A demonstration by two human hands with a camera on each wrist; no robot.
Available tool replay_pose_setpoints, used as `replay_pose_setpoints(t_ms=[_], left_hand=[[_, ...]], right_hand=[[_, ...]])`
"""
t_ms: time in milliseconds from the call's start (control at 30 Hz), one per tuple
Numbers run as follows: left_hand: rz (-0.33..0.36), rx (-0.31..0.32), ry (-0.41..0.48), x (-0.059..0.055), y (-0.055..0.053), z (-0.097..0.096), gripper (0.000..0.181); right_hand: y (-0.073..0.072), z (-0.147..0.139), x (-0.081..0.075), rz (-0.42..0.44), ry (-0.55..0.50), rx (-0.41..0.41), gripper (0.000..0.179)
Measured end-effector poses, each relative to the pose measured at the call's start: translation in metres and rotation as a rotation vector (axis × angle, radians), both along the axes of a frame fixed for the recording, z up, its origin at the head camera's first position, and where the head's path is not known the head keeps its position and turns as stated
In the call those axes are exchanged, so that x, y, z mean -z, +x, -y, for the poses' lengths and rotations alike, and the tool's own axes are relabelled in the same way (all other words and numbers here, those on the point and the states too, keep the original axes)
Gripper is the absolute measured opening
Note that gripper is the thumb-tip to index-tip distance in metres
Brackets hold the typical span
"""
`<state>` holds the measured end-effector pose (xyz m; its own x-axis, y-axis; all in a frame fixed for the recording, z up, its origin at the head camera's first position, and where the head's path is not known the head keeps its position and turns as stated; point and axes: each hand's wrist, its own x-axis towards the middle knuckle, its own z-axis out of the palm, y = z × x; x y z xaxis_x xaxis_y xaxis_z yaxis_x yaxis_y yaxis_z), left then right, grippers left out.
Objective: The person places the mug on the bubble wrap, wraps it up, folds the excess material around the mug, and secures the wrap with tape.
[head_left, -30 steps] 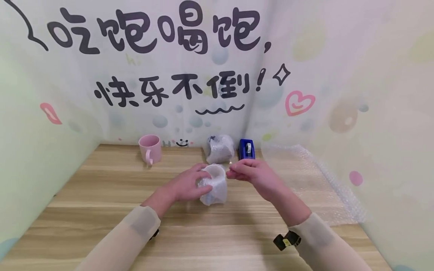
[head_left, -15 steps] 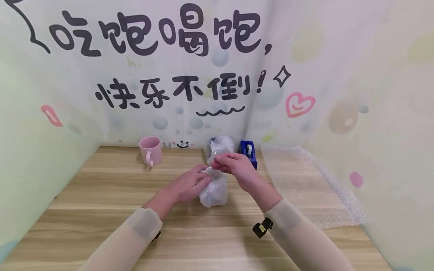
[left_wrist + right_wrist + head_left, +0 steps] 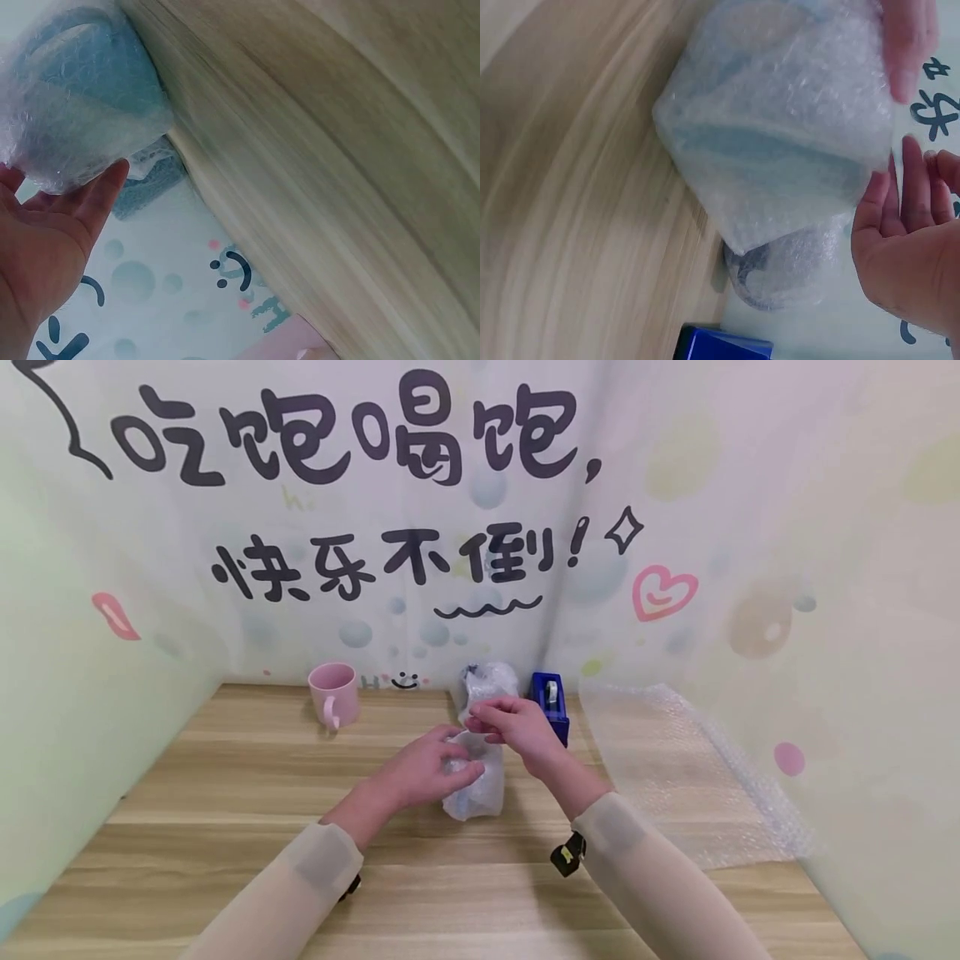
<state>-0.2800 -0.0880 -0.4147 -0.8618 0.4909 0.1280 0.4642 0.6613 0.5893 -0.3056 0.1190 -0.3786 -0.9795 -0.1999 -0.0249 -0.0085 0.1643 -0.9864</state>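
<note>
Near the middle of the table stands a cup in bubble wrap [image 3: 482, 797], its light blue showing through in the left wrist view. My left hand [image 3: 420, 772] holds its upper left side, thumb across the front and fingers at the rim. My right hand [image 3: 528, 739] is at the rim's far right, thumb and forefinger close together and other fingers touching the wrap [image 3: 780, 142]. Whether anything is pinched there is too small to tell. Behind it lies a second bubble-wrapped item [image 3: 491, 681], partly covered by my right hand.
A pink mug [image 3: 334, 695] stands at the back left, handle toward me. Right of the wrapped item is a blue tape dispenser [image 3: 552, 702]. A flat sheet of bubble wrap [image 3: 675, 777] covers the table's right side. Walls [image 3: 405, 635] border the back and sides.
My right hand has moved left from beside the cup to its rim, then stayed there. My left thumb closed in at the rim, then spread again toward the front. The cup stands almost where it was.
</note>
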Motion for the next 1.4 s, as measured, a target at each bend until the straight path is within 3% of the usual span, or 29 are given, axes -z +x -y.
replay_pose_setpoints(t_ms=[167, 433, 767, 933, 1067, 1167, 1267, 1400], left_hand=[[0.039, -0.02, 0.004, 0.001, 0.001, -0.001, 0.053], [0.002, -0.021, 0.016, 0.006, 0.001, -0.001, 0.051], [-0.008, -0.024, 0.033, 0.004, 0.002, -0.001, 0.049], [0.004, -0.037, 0.039, 0.005, 0.0, 0.0, 0.049], [0.024, -0.044, 0.034, 0.006, -0.001, 0.0, 0.049], [0.017, -0.039, 0.027, 0.007, -0.001, 0.0, 0.049], [0.003, -0.034, 0.026, 0.007, -0.001, 0.0, 0.049], [0.003, -0.03, 0.024, 0.005, -0.002, 0.0, 0.051]], right_hand=[[-0.01, 0.001, 0.011, -0.08, 0.127, 0.06, 0.022], [-0.017, -0.001, 0.03, -0.055, 0.208, 0.086, 0.023], [-0.018, 0.002, 0.035, -0.051, 0.271, 0.092, 0.023], [-0.016, 0.005, 0.035, -0.099, 0.345, 0.19, 0.037], [-0.015, 0.002, 0.034, -0.217, 0.358, 0.27, 0.028], [-0.016, -0.003, 0.033, -0.359, 0.409, 0.233, 0.016], [-0.017, -0.007, 0.03, -0.506, 0.522, 0.11, 0.016], [-0.019, -0.011, 0.028, -0.58, 0.693, -0.028, 0.02]])
